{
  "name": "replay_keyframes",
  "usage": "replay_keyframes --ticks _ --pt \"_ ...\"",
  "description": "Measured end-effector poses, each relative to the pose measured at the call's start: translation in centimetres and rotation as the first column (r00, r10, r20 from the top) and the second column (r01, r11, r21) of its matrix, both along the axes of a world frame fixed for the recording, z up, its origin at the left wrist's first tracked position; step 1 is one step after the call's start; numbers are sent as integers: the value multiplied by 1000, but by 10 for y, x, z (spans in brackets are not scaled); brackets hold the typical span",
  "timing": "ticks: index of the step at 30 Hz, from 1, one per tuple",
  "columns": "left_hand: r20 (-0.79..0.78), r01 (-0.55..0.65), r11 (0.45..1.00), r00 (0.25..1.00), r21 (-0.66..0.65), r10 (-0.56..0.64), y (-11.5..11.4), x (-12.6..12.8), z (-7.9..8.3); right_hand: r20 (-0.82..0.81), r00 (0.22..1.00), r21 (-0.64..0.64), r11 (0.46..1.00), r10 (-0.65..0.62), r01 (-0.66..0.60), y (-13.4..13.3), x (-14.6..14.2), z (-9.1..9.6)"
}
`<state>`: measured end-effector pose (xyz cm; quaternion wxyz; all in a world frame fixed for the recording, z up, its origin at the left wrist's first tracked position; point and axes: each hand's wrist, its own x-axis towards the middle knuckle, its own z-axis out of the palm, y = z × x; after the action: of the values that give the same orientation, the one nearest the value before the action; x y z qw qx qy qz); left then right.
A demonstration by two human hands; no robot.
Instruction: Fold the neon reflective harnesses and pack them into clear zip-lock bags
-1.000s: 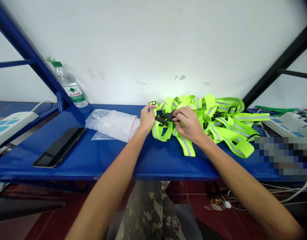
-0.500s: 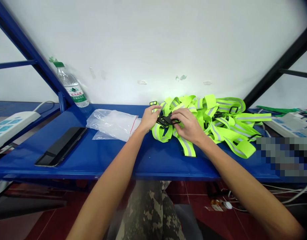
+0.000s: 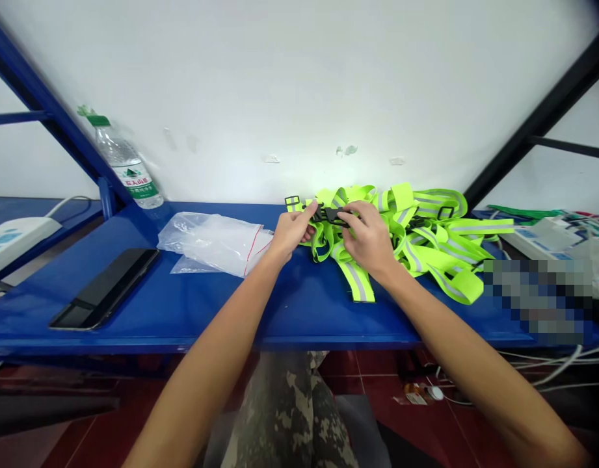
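Note:
A heap of neon-yellow reflective straps [image 3: 426, 240] with black buckles lies on the blue shelf [image 3: 182, 312] against the white wall. My left hand [image 3: 290, 233] and my right hand [image 3: 370, 239] meet at the heap's left end. Both are closed in a pinch on a black plastic buckle [image 3: 329, 215] joined to the straps, one hand on each side of it. A loose strap end [image 3: 356, 283] hangs toward me below my right hand.
Clear plastic bags [image 3: 216, 242] lie left of my hands. A dark phone [image 3: 104, 289] rests near the shelf's front left. A water bottle [image 3: 126, 170] stands at the back left. Power strips [image 3: 13, 234] and cables sit at both sides.
Both hands have lifted the buckle and strap a little, up and toward the wall. The camera has shifted slightly, so everything sits further left.

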<state>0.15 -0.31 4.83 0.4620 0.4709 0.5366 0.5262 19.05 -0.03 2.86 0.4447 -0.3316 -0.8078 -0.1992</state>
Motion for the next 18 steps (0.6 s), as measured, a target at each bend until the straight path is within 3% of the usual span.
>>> replay_keyframes --ticks 3,9,13,15,18 --pt "172 38 999 984 24 -41 0 -2 3 26 998 -58 997 61 -60 2 0 -1" --pt "250 11 1000 968 9 -13 -3 1 7 -83 989 -98 986 123 -131 6 10 4" --pt "288 -193 981 941 19 179 5 -3 1 -256 956 -129 975 145 -183 7 12 8" --pt "286 -325 941 914 98 286 11 -9 -2 -451 883 -200 950 127 -239 11 15 8" --pt "272 -374 894 912 249 306 17 -17 -5 -764 643 -285 865 55 -412 24 24 11"
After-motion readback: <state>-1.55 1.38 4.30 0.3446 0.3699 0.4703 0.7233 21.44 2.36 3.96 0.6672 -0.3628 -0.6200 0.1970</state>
